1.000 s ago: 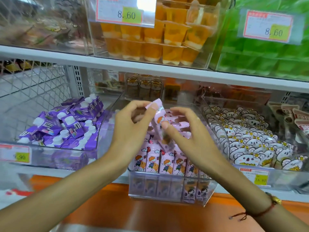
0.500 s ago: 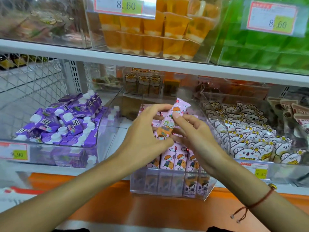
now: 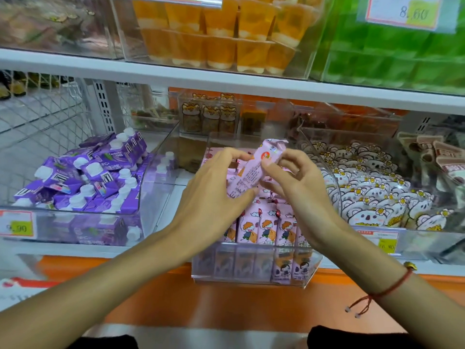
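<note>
A pink snack packet (image 3: 254, 170) with small print on its back is held slanted above a clear plastic bin (image 3: 251, 275) on the middle shelf. My left hand (image 3: 214, 197) grips its lower end, fingers curled around it. Its upper part is pinched by my right hand (image 3: 299, 182) between thumb and fingers. Below the hands, several upright pink packets (image 3: 264, 227) with a cartoon child fill the bin in rows. Part of the bin's contents is hidden behind my hands.
A clear bin of purple cartons (image 3: 88, 177) with white caps sits at left. A bin of white koala-print packets (image 3: 372, 197) sits at right. Orange jelly cups (image 3: 214, 34) and green packs (image 3: 392, 54) fill the upper shelf. An orange ledge (image 3: 201, 306) runs below.
The pink packet has been turned over between both hands, its printed back now facing me instead of the cartoon front. Both hands stayed above the bin; the view moved closer.
</note>
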The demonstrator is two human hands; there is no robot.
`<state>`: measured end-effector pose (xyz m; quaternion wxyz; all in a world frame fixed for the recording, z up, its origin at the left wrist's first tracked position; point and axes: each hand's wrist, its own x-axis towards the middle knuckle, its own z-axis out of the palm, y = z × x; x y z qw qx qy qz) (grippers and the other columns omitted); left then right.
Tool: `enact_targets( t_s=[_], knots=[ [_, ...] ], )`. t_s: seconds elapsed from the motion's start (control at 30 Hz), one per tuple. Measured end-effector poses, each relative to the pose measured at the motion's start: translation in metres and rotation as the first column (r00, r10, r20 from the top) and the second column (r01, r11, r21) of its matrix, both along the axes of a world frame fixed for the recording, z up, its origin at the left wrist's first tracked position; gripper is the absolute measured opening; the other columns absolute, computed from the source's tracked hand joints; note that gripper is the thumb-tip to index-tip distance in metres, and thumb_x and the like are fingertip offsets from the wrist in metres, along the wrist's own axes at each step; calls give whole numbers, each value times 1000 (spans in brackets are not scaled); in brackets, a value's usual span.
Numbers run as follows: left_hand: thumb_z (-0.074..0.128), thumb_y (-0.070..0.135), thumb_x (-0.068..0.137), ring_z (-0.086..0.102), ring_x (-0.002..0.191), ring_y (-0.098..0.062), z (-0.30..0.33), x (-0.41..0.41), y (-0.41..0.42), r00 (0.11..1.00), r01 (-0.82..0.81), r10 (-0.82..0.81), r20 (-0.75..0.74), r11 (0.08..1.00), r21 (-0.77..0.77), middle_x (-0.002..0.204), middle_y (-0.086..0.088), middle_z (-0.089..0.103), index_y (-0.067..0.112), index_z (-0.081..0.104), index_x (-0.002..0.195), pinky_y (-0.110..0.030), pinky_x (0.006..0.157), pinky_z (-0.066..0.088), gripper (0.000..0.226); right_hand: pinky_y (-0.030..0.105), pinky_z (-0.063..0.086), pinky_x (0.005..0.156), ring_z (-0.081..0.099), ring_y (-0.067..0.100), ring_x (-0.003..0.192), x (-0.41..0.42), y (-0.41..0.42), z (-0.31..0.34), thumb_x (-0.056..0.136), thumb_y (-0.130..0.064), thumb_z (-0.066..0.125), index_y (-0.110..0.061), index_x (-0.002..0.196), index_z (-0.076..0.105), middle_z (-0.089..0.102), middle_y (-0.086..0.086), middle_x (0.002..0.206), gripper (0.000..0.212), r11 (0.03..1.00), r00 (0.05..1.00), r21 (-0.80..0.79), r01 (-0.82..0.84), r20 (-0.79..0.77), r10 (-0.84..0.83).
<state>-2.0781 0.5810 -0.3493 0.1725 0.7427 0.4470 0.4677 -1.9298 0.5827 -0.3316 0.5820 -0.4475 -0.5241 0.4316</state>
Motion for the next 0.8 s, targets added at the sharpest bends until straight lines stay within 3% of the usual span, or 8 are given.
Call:
enact_targets(
  t_s=[0.23, 0.37, 0.47, 0.53, 0.6, 0.7, 0.8],
  knots=[
    [74, 40, 79, 61, 95, 4, 1, 0, 2, 999, 25, -23, 47, 999, -46, 103, 24, 64, 37, 54, 111, -36, 78, 56, 37, 29, 58, 80, 69, 20, 91, 3, -6, -1, 76, -24, 76, -11, 102, 57, 70, 8, 101, 35, 997, 994, 67, 23, 105, -30],
    [71, 40, 79, 64, 92, 4, 9, 0, 4, 982, 113, -86, 168, 982, -153, 103, 20, 67, 36, 59, 113, -27, 80, 56, 37, 22, 54, 74, 67, 7, 87, 7, -3, 1, 82, -29, 69, -15, 109, 58, 68, -1, 102, 32, 999, 993, 19, -31, 114, 29],
    [65, 43, 82, 65, 88, 7, 17, 1, 2, 951, 193, -113, 287, 945, -265, 100, 18, 68, 37, 62, 109, -15, 64, 55, 28, 17, 52, 71, 66, 4, 78, 8, -3, 3, 85, -37, 65, -21, 109, 61, 70, -12, 88, 29, 998, 990, -30, -54, 131, 58],
    [63, 42, 85, 66, 84, 7, 19, 3, 1, 931, 227, -106, 349, 917, -328, 102, 13, 70, 32, 65, 109, -13, 58, 53, 27, 25, 55, 70, 67, 20, 75, 8, -5, 3, 84, -41, 64, -19, 108, 62, 73, -1, 86, 32, 994, 992, -77, -72, 99, 80],
    [62, 43, 86, 67, 81, 6, 19, 3, 0, 931, 223, -84, 356, 903, -368, 104, 10, 70, 24, 66, 115, -14, 58, 53, 35, 29, 55, 73, 65, 36, 87, 6, -7, 4, 84, -41, 64, -16, 109, 62, 69, 21, 103, 36, 989, 992, -117, -89, 75, 98],
    [60, 44, 87, 67, 82, 5, 19, 3, 2, 931, 230, -88, 354, 894, -384, 102, 11, 72, 29, 68, 108, -15, 59, 53, 27, 33, 55, 76, 62, 32, 84, 5, -7, 6, 86, -39, 64, -12, 111, 60, 62, 33, 108, 37, 987, 993, -127, -94, 59, 102],
    [61, 46, 85, 67, 85, 6, 18, 1, 3, 936, 230, -92, 341, 892, -390, 104, 10, 72, 29, 65, 111, -13, 62, 52, 31, 30, 55, 73, 61, 26, 78, 6, -8, 5, 87, -38, 63, -13, 114, 59, 66, 27, 92, 37, 990, 992, -101, -95, 79, 103]
  ],
)
